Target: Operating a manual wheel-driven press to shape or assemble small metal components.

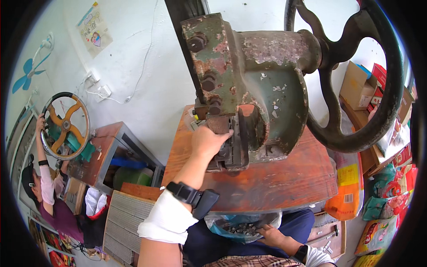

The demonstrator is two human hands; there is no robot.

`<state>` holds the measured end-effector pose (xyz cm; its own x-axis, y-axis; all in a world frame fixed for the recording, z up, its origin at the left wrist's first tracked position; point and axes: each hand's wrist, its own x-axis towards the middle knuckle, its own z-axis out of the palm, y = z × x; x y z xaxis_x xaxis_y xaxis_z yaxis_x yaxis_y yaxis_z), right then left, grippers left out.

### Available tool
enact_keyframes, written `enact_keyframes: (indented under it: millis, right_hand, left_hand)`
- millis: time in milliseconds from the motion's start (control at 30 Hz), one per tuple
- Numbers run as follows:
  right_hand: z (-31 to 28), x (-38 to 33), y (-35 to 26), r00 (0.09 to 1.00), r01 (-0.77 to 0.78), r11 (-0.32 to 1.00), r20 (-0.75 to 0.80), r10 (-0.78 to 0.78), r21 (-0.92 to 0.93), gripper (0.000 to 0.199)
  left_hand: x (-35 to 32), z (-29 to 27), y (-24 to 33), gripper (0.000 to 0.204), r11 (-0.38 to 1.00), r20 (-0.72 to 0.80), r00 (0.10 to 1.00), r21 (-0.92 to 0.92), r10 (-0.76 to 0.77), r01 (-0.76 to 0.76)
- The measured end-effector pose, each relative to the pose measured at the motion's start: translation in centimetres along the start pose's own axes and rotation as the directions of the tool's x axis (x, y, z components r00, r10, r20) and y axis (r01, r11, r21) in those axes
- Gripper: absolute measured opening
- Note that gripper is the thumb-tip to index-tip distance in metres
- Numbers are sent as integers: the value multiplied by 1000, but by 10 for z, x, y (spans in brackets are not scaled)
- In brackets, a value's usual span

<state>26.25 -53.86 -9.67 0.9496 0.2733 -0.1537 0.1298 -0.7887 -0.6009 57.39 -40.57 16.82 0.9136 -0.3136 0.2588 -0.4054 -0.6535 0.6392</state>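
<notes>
Fingers (228, 134) — closure unclear, both sides: metal parts (242, 228) at nine o'clock from right hand (276, 238); left hand (206, 142) at press (278, 95).

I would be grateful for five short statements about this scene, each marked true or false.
1. The left hand reaches in at the press. True.
2. The right hand rests on the tabletop. False: it is at the blue plastic bag of small parts, below the table's front edge.
3. A co-worker has a hand on a wheel with yellow spokes. True.
4. The fan on the wall has red blades. False: its blades are blue.
5. The press's big dark wheel is on the right side of the picture. True.
</notes>
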Motion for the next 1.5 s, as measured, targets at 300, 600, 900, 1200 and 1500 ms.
enact_keyframes:
  millis: [300, 600, 900, 1200, 1500]
  right_hand:
    - [-91, 6, -65, 957, 240, 967, -187, -220, 92, 42]
    - [-225, 109, -124, 613, 292, 954, -753, -237, -63, 31]
    - [-248, 198, -117, 629, 88, 993, -777, 4, 76, 59]
    - [-248, 203, -124, 602, 25, 999, -799, 14, 37, 70]
    - [-247, 191, -122, 601, 161, 986, -790, -124, -32, 60]
  left_hand:
    - [-16, 6, 6, 36, 999, -138, 990, 32, 18, -13]
    - [-5, -20, -41, 32, 613, 223, 968, -783, 115, 108]
    - [-1, -6, -51, 28, 559, 172, 978, -826, 119, 77]
    - [-4, 28, -65, 39, 898, -249, 932, -290, 264, -332]
    - [-2, 30, -69, 39, 872, -178, 951, -383, 253, -304]
